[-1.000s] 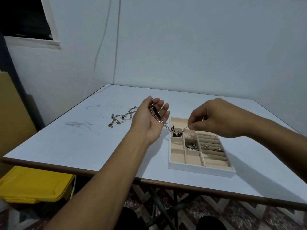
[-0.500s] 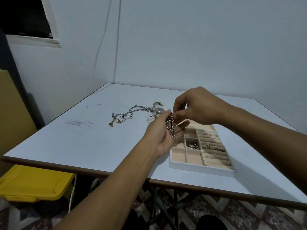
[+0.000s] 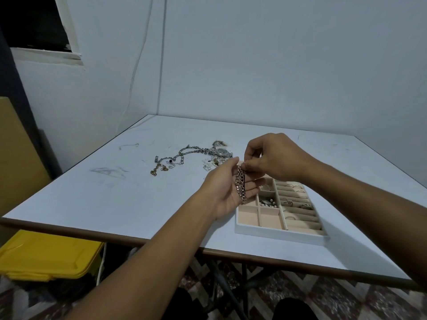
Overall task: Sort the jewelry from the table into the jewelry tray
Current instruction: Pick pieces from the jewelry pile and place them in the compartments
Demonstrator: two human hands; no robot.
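- Lower left of the frame, below the bench edge: a yellow bin (image 3: 46, 255) on a patterned floor.
- The white bench (image 3: 115, 204) fills the middle of the frame, with a brown strip along its near edge.
- The jewelry tray (image 3: 277, 234) sits right of centre near that edge. It has white walls and a beige lining. Small pale pieces lie in a middle compartment, and rings sit in the slotted rows on its right side.
- The left hand (image 3: 227, 188) is held over the tray's left far corner, palm turned up and fingers loosely extended. A gold link chain (image 3: 240, 185) lies draped across them.
- The right hand (image 3: 275, 155), just above, pinches the chain's top end between thumb and fingertips.
- Farther back, left of the hands, the unsorted pieces lie on the bench: a small gold bracelet (image 3: 158, 169), a silver chain (image 3: 184, 152) and a wristwatch (image 3: 223, 152).
- Behind is a pale wall, with a dark window (image 3: 34, 21) in the upper left corner.
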